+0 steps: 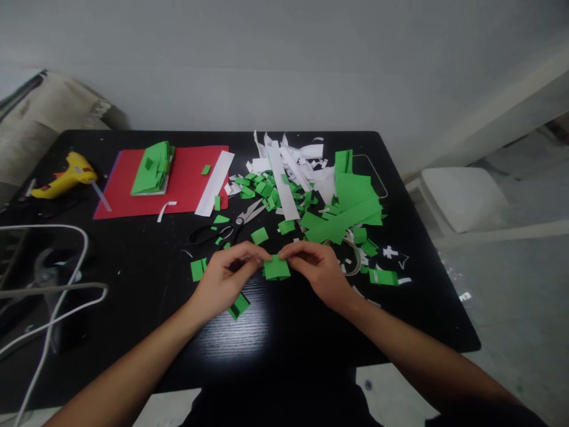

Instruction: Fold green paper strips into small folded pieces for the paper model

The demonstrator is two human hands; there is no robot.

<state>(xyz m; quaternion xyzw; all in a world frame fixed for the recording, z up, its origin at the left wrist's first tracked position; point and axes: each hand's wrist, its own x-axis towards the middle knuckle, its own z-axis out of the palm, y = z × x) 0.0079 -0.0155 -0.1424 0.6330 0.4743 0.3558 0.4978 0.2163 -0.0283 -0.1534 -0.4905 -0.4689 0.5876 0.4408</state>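
Observation:
A small folded green paper piece point(276, 268) is held between both hands just above the black table point(133, 267). My left hand point(226, 276) pinches its left edge with thumb and fingers closed. My right hand point(316, 268) pinches its right edge the same way. Another small green piece point(239, 305) lies under my left wrist, and one more green scrap point(198, 268) sits to the left of that hand. Black-handled scissors point(224, 228) lie just beyond my hands.
A heap of green and white paper strips point(311, 190) covers the far middle of the table. A red sheet point(178, 178) with a green paper stack point(153, 169) lies far left, beside a yellow glue gun point(66, 175). White cables point(53, 296) cross the left edge.

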